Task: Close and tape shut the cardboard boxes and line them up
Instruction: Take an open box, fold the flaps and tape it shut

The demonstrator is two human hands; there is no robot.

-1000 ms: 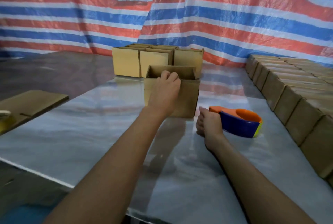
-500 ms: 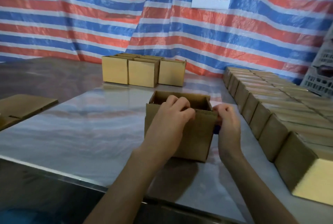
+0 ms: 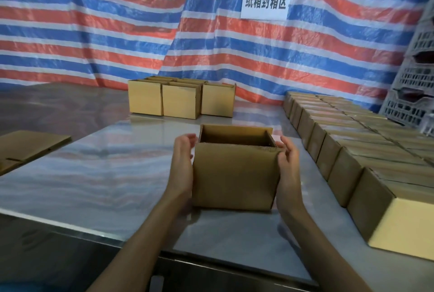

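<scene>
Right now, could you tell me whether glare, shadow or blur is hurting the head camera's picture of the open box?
Head view: the metal table mirrors the striped tarp, but no glare covers the open cardboard box; its inside is in deep shadow; the sign reads sharp; wide-angle distortion stretches the row of closed boxes towards the right corner.

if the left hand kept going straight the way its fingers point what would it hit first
Probably the group of open boxes at the back, likely its rightmost one. The left hand lies beside the near open box, fingers pointing away; only bare table shows between, though depth is unclear.
</scene>
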